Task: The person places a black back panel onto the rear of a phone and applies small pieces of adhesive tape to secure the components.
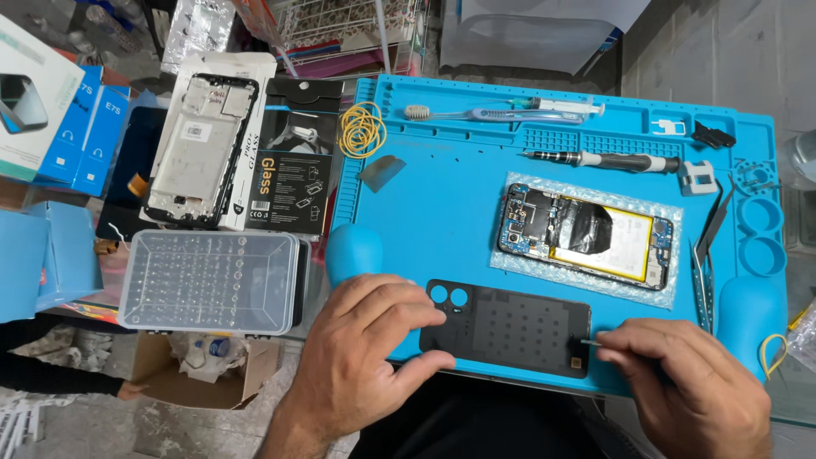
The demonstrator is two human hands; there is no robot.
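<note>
The black phone back cover (507, 327) is pinned by the left hand (361, 353); a thin metal tool (588, 342) is pinched in the right hand (680, 378). With too much force, the cover could be scratched or cracked.

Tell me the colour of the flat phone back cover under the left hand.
The flat phone back cover is matte black with two round camera holes; head view shows it best.

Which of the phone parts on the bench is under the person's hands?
The black back cover, camera holes at its left end, at the near edge of the blue mat. The opened phone and bare frame lie untouched.
</note>
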